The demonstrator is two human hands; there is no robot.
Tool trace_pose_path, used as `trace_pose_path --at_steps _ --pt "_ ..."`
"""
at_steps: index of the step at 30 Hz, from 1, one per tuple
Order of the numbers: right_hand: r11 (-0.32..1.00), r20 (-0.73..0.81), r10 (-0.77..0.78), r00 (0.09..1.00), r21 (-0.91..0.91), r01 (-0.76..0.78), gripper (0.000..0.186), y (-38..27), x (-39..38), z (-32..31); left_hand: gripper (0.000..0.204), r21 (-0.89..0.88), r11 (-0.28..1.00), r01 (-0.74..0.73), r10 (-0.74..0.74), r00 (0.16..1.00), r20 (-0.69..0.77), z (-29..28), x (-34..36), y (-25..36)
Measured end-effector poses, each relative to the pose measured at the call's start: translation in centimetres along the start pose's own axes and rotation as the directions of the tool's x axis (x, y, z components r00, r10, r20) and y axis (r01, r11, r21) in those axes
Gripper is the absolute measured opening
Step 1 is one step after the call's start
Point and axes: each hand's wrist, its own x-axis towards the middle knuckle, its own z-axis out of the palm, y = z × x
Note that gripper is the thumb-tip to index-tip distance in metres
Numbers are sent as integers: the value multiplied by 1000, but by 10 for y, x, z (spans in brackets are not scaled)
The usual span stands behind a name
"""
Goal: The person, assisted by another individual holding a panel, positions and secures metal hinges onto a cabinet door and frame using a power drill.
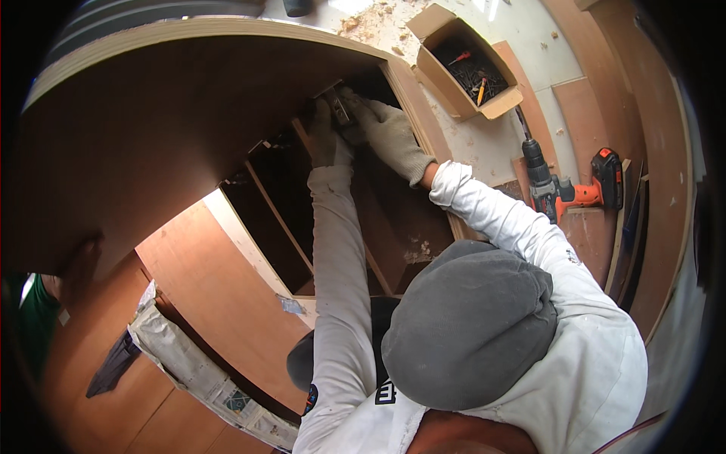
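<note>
Head view: both gloved hands together at a metal fitting (338,107), under the dark panel (159,129), just inside the cabinet's rim (408,92).
Left hand (325,136) left of fitting, right hand (387,136) at its other side; fingertips shadowed, can't tell if clamped. Handling well, as judged: fitting square, fingertips clear of the panel gap, panel steady; another person's hand (82,256) touches its far end.

Prob. woodwkg shop, w/ wood cabinet (420,113), cordless drill (561,195) & shavings (374,23).
</note>
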Motion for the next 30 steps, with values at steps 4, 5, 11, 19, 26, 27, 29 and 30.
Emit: trace_pose_path --at_steps 4,5,11,19,26,27,29,30 --pt "984 80 108 991 130 -118 41 6 1 0 26 -162 946 279 -224 930 292 -39 -2 -4" --pt "968 109 168 980 173 -185 41 2 -1 -2 26 -189 921 341 -258 897 359 -43 -4 -8" --pt "979 166 190 968 -110 -174 34 7 8 -7 24 139 980 -144 146 989 -5 -19 -21 -8" --pt "888 366 223 903 -459 -33 27 -25 13 -10 23 212 977 -1 40 983 -180 -34 -23 -16" --pt "692 365 150 919 -703 166 26 -47 7 -16 23 14 996 -90 90 965 -245 -14 -33 -20" --pt "440 376 -12 927 -830 342 25 -51 12 -16 25 -65 997 -31 16 974 -228 -16 -37 -18" --pt "28 589 -440 678 -745 666 24 -52 33 -25 30 -229 971 76 -115 980 -161 -14 -43 -10" --pt "11 633 -434 641 -708 706 27 -52 39 -32 33 -327 942 73 -124 983 -138 -9 -46 -11"
